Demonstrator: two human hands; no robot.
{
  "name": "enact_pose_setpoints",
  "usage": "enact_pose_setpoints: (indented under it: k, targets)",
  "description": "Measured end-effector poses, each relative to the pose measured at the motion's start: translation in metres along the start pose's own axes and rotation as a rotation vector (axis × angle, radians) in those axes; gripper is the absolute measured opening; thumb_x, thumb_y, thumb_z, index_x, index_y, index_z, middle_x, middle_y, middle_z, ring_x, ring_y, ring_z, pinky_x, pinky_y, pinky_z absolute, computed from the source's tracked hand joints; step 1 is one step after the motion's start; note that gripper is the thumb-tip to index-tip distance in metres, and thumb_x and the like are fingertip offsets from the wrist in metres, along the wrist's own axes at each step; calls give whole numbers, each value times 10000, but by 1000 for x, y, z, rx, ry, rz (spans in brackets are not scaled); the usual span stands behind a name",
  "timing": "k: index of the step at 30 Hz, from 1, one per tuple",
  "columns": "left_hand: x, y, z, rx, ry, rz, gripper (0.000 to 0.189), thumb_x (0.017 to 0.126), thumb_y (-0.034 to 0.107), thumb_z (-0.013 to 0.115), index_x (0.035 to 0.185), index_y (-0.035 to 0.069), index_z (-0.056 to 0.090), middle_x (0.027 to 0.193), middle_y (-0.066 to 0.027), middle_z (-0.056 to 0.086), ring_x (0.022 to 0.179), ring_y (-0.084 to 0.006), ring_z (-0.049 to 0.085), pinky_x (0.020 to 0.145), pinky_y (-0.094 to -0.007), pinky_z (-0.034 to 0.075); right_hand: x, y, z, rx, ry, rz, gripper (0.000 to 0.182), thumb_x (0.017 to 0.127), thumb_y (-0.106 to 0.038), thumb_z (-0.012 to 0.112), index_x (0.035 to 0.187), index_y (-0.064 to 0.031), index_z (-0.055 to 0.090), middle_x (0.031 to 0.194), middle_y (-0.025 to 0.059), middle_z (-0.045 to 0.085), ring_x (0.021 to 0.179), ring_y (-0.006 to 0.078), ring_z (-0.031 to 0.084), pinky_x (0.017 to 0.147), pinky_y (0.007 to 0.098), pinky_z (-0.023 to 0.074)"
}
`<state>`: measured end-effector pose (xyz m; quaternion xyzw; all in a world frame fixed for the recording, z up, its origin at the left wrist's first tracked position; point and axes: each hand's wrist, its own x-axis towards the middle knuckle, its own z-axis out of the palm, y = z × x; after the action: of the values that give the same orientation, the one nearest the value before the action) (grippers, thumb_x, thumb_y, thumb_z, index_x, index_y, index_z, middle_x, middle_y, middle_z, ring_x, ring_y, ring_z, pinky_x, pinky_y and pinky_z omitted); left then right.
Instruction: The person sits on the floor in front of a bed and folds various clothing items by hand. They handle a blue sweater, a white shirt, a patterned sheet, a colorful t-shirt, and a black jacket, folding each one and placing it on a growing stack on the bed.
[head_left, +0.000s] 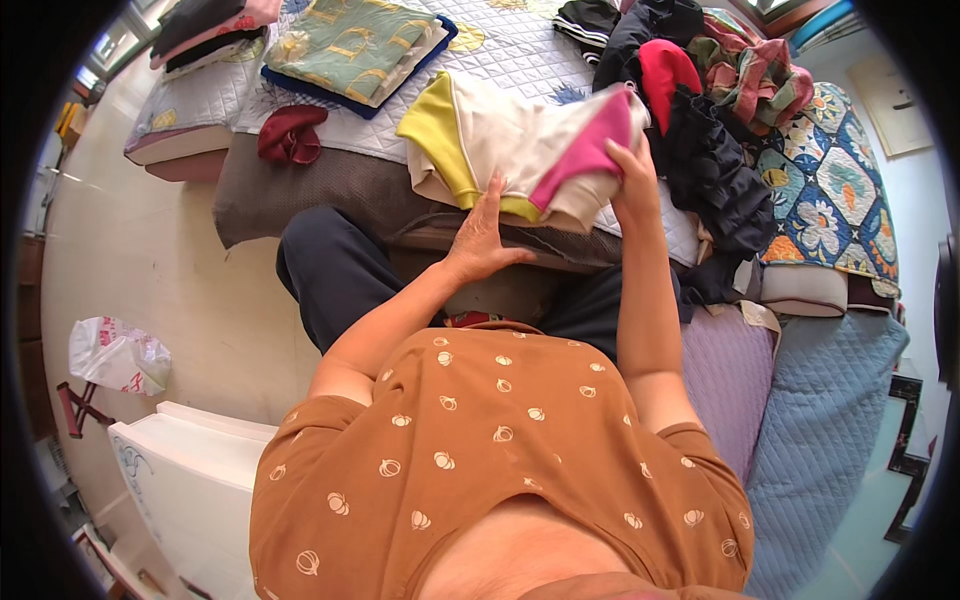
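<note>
A cream garment with yellow-green and magenta panels (502, 135), possibly a sweatshirt, is bunched above the near edge of the bed. My right hand (636, 180) grips its right end, thumb over the magenta panel. Against the lower yellow-green hem rest the fingertips of my left hand (480, 240); its thumb points away to the right and nothing is clasped in it. Beyond the garment lies a quilted white bedspread (510, 71). How the far side of the garment is folded is hidden.
A folded green-patterned stack (352, 52) and a dark red cloth (292, 135) lie left. Rumpled dark clothes (712, 165) and a red item (667, 79) heap up right, near a floral quilt (829, 180). A plastic bag (120, 356) and white cabinet (195, 465) stand left behind.
</note>
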<state>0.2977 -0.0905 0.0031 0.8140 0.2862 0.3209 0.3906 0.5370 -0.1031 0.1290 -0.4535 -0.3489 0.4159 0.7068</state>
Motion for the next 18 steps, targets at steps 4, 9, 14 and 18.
enact_pose_setpoints:
  k: [4, 9, 14, 18]
  targets:
    - [5, -18, 14, -470, 238, -155, 1214, 657, 390, 919, 1514, -25, 166, 1454, -200, 429, 1343, -322, 429, 1116, -398, 349, 30, 15, 123, -150, -155, 0, 786, 878, -87, 696, 1500, -31, 218, 1185, 163, 576, 997, 234, 649, 825, 352, 576]
    - [17, -19, -20, -1393, 335, -507, 516, 884, 216, 768, 1293, 22, 520, 1206, -64, 622, 1092, -180, 599, 961, -339, 473, 57, 54, 161, -287, -281, 22, 615, 971, -163, 628, 1466, 49, 330, 1057, 164, 667, 889, 219, 682, 789, 325, 562]
    - [15, -45, -24, -1342, 508, -617, 309, 1026, 285, 545, 1285, 118, 541, 1189, -46, 634, 1054, -213, 639, 906, -420, 513, 75, 65, 139, -747, 1, -489, 182, 916, -125, 658, 1075, -85, 736, 1055, 82, 731, 922, 170, 694, 844, 287, 522]
    - [20, -38, -31, -1348, 524, -637, 331, 1024, 305, 542, 1282, 97, 536, 1162, -60, 644, 1028, -230, 655, 876, -416, 532, 85, 83, 132, -1312, -162, -822, 359, 850, -254, 711, 1206, -212, 691, 1220, 51, 681, 1228, 279, 565, 1091, 502, 320]
